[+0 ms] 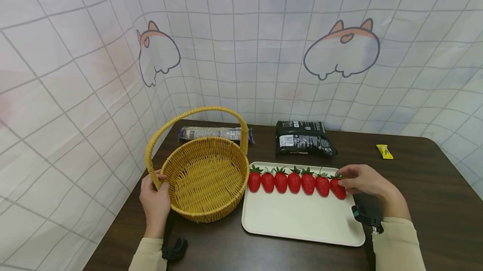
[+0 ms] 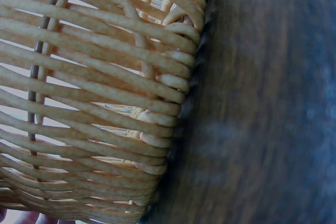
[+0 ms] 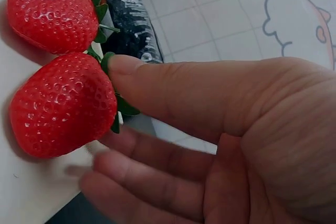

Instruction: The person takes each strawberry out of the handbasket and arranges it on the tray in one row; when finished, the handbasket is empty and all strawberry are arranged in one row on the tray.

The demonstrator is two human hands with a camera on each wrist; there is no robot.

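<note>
My left hand (image 1: 155, 199) grips the left side of a yellow woven basket (image 1: 209, 216), where its tall handle meets the rim. In the left wrist view the basket's woven wall (image 2: 100, 77) fills much of the frame, with only fingertips showing at the bottom edge. On a cream tray (image 1: 302, 225) lies a row of several red strawberries with green leaves. At the row's right end, my right hand (image 1: 364, 181) holds the last strawberry (image 1: 337, 189) by its leafy top. The right wrist view shows thumb and fingers on either side of that strawberry's (image 3: 63, 108) leaves.
Behind the tray lies a black packet (image 1: 303, 139). A long clear-and-blue packet (image 1: 211, 132) sits behind the basket, partly hidden by it. One small yellow wrapped piece (image 1: 385, 151) lies at the back right of the dark wooden table (image 1: 426, 195). A patterned curtain surrounds the back and left.
</note>
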